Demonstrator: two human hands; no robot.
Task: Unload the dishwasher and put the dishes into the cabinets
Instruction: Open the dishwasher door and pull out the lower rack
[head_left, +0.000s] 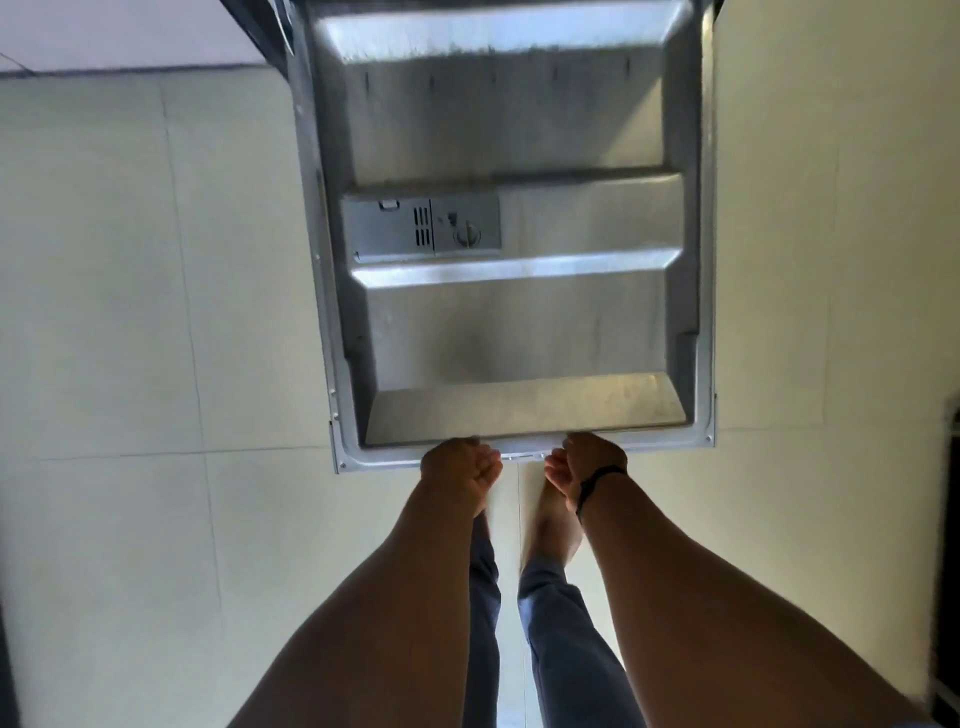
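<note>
The dishwasher door (509, 322) lies folded down flat in front of me, its steel inner face up. A grey detergent compartment (421, 228) sits on its left half. My left hand (460, 473) grips the door's near edge, fingers curled under it. My right hand (589, 465), with a black band on its wrist, grips the same edge just to the right. No dishes or racks show; the dishwasher's inside is out of view above the frame.
Pale floor tiles (156, 312) spread on both sides of the door. My legs and a bare foot (553, 535) stand below the door's edge. A dark object (948, 519) lines the right border.
</note>
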